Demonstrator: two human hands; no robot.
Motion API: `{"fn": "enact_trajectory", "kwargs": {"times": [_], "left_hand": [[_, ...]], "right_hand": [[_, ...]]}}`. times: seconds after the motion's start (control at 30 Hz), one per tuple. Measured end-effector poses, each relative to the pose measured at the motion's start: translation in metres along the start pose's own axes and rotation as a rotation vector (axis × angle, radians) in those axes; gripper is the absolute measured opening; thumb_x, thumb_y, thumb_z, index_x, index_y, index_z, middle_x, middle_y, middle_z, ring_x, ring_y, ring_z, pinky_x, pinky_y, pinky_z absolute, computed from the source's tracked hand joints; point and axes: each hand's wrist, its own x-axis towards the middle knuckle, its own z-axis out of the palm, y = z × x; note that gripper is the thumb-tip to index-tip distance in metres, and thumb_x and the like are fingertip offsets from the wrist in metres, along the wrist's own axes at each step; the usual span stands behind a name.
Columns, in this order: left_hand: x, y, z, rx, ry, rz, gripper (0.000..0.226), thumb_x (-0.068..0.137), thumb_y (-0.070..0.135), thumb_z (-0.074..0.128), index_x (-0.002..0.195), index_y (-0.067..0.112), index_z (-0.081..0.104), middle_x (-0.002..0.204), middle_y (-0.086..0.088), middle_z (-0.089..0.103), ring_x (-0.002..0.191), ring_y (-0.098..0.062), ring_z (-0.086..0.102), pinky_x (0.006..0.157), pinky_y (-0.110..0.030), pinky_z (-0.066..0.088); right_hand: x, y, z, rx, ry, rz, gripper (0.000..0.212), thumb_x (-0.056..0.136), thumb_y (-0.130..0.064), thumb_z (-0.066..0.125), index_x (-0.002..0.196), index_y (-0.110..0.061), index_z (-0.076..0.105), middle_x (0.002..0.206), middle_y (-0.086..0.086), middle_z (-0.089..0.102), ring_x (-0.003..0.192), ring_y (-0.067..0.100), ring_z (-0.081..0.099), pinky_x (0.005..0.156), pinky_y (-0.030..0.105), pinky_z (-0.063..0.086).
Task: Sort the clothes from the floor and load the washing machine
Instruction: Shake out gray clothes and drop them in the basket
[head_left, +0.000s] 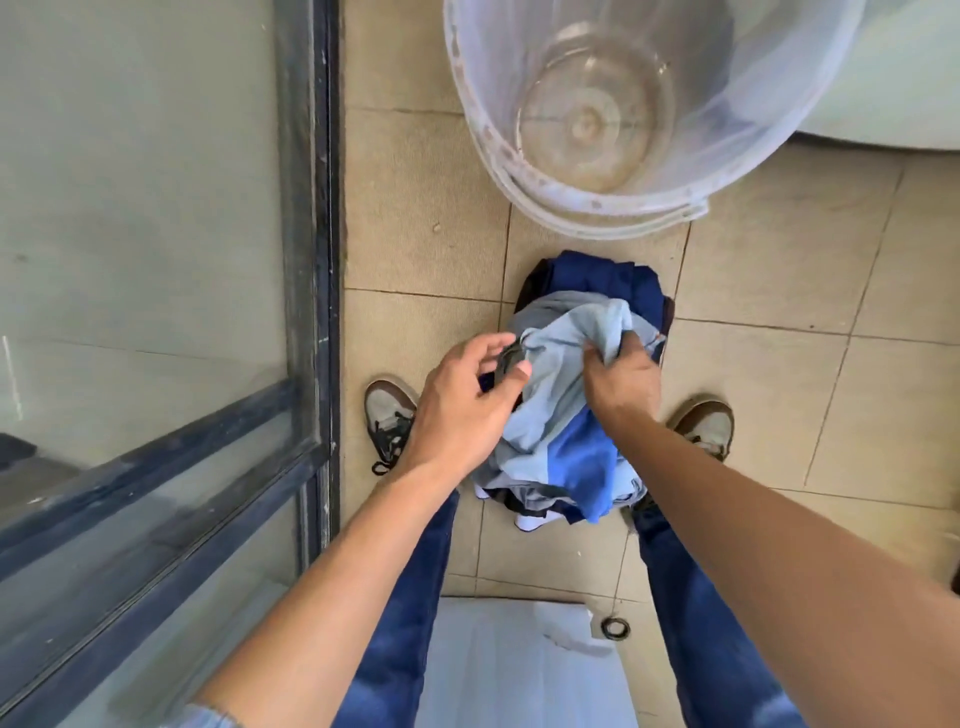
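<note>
The pile of clothes (566, 415) lies on the tiled floor (779, 364) between the person's two shoes, just in front of a clear plastic bucket (597, 104). The right hand (621, 376) has its fingers bunched into the pale blue garment (566, 343) on top, holding a fold of it. The left hand (462, 400) hovers beside that fold, fingers loosely spread, thumb brushing the cloth and a grey collar.

The clothes look soft, light and limp; they will likely sag and trail when lifted, so a gathered handful near the middle should serve best. Dark pieces beneath the fingers are mostly buried and cannot be counted. The washing machine cannot be made out; the white curved body beyond the bucket is cut off.
</note>
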Motion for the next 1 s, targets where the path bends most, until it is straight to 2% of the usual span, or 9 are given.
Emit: {"fn": "enact_trajectory", "kwargs": {"times": [0.1, 0.2, 0.3, 0.43, 0.6, 0.73, 0.83, 0.9, 1.0], "left_hand": [[-0.018, 0.006, -0.002, 0.177, -0.032, 0.065, 0.047, 0.100, 0.039, 0.062, 0.146, 0.031, 0.053, 0.143, 0.008, 0.055, 0.128, -0.008, 0.055, 0.108, -0.037, 0.050], [-0.039, 0.026, -0.004, 0.304, -0.067, 0.189, 0.055, 0.100, 0.037, 0.063, 0.151, 0.027, 0.046, 0.148, 0.011, 0.047, 0.134, -0.009, 0.050, 0.110, -0.021, 0.038], [-0.054, 0.046, -0.001, 0.369, -0.176, 0.250, 0.067, 0.099, 0.046, 0.061, 0.158, 0.029, 0.033, 0.160, 0.012, 0.034, 0.144, -0.010, 0.040, 0.114, -0.023, 0.033], [-0.083, 0.078, 0.007, 0.268, -0.349, 0.235, 0.095, 0.092, 0.069, 0.058, 0.164, 0.037, 0.005, 0.169, 0.024, 0.009, 0.154, 0.002, 0.018, 0.124, -0.027, 0.027], [-0.128, 0.122, -0.009, 0.141, -0.251, 0.276, 0.138, 0.068, 0.073, 0.080, 0.164, 0.036, -0.012, 0.170, 0.025, -0.015, 0.157, 0.004, -0.006, 0.129, -0.032, 0.020], [-0.183, 0.177, -0.051, 0.019, -0.116, 0.409, 0.098, 0.077, 0.042, 0.080, 0.160, 0.033, 0.029, 0.158, 0.026, 0.037, 0.147, 0.005, 0.036, 0.115, -0.017, 0.037], [-0.227, 0.218, -0.085, -0.071, -0.014, 0.394, 0.047, 0.076, 0.037, 0.067, 0.121, 0.049, 0.059, 0.121, 0.044, 0.059, 0.115, 0.016, 0.058, 0.089, -0.005, 0.043], [-0.252, 0.243, -0.110, -0.060, 0.036, 0.402, 0.040, 0.073, 0.029, 0.067, 0.108, 0.048, 0.064, 0.110, 0.049, 0.061, 0.104, 0.023, 0.060, 0.082, -0.007, 0.046], [-0.279, 0.282, -0.142, -0.088, 0.163, 0.448, 0.029, 0.070, 0.022, 0.063, 0.085, 0.045, 0.070, 0.080, 0.027, 0.071, 0.075, 0.012, 0.064, 0.066, -0.029, 0.050]], "right_hand": [[-0.031, 0.007, -0.020, 0.050, -0.081, -0.121, 0.046, 0.108, -0.041, 0.047, 0.145, -0.014, 0.048, 0.125, 0.021, 0.067, 0.113, 0.043, 0.063, 0.095, 0.044, 0.051], [-0.062, 0.017, -0.043, 0.120, -0.149, -0.155, 0.048, 0.107, -0.049, 0.044, 0.137, -0.013, 0.056, 0.113, 0.008, 0.070, 0.099, 0.032, 0.067, 0.084, 0.037, 0.051], [-0.098, 0.009, -0.071, 0.339, -0.117, -0.169, 0.047, 0.105, -0.057, 0.045, 0.127, -0.021, 0.065, 0.112, -0.002, 0.076, 0.106, 0.019, 0.071, 0.092, 0.039, 0.056], [-0.149, -0.026, -0.124, 0.748, -0.192, -0.149, 0.029, 0.103, -0.037, 0.063, 0.123, -0.016, 0.068, 0.114, 0.005, 0.078, 0.110, 0.021, 0.074, 0.094, 0.039, 0.059], [-0.201, -0.056, -0.205, 0.836, -0.484, -0.182, 0.049, 0.087, -0.014, 0.071, 0.134, -0.017, 0.059, 0.128, 0.009, 0.073, 0.125, 0.029, 0.067, 0.107, 0.051, 0.049], [-0.257, -0.090, -0.272, 0.791, -0.515, -0.316, 0.057, 0.085, 0.001, 0.076, 0.135, -0.017, 0.056, 0.125, 0.017, 0.072, 0.118, 0.040, 0.069, 0.106, 0.063, 0.050], [-0.314, -0.117, -0.318, 0.703, -0.500, -0.453, 0.068, 0.077, -0.005, 0.087, 0.133, -0.028, 0.057, 0.124, 0.017, 0.072, 0.114, 0.036, 0.071, 0.100, 0.052, 0.056], [-0.355, -0.136, -0.350, 0.580, -0.452, -0.568, 0.077, 0.072, -0.005, 0.090, 0.134, -0.038, 0.058, 0.127, 0.008, 0.072, 0.117, 0.026, 0.070, 0.101, 0.040, 0.055], [-0.405, -0.159, -0.390, 0.401, -0.195, -0.700, 0.077, 0.067, 0.000, 0.079, 0.123, -0.051, 0.064, 0.117, -0.010, 0.075, 0.109, 0.011, 0.071, 0.091, 0.019, 0.053]]}}
